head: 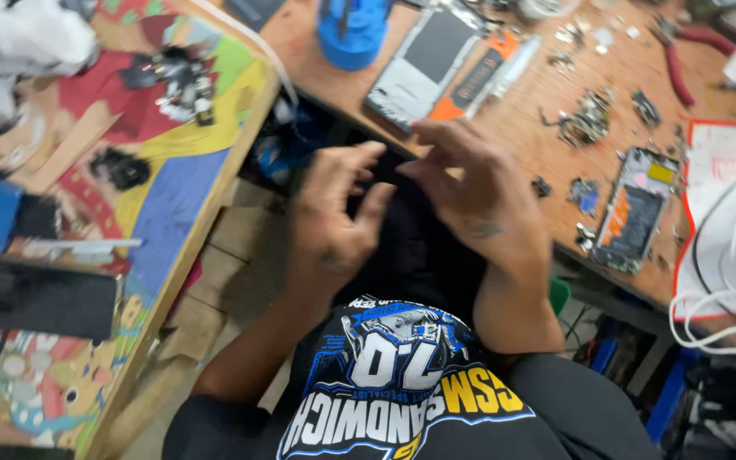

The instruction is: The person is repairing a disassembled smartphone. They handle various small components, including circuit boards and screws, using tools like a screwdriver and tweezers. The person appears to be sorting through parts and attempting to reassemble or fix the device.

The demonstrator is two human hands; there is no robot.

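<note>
Dark phone (382,166): small flat black thing, mostly hidden between both hands, held in the air above the lap, just off the near edge of the wooden bench (504,128); blurred, so its kind is a judgement.
Left hand (334,209): fingers curled round the phone's left side, thumb up along its near face; a pinching, steadying grip, probably so the other hand can work on it.
Right hand (479,183): fingers bent, tips pressed on the phone's top edge, touching the left fingertips; gripping it too (how firmly, I cannot tell).
Bench: orange-brown top strewn with small metal parts and screws, kept within arm's reach.
Opened phone (632,209): lies flat at the bench's near edge, back off, innards showing, just right of the right hand.
White frame (423,60): phone shell with dark panel, flat, beyond the hands.
Blue holder (351,30): round tool stand at the far edge, upright.
Red pliers (683,60): far right, well apart from the hands.
White cable (726,307): loops over a red-edged mat at right.
Side table (155,187): left, covered in bright cartoon print, small dark parts on it.
</note>
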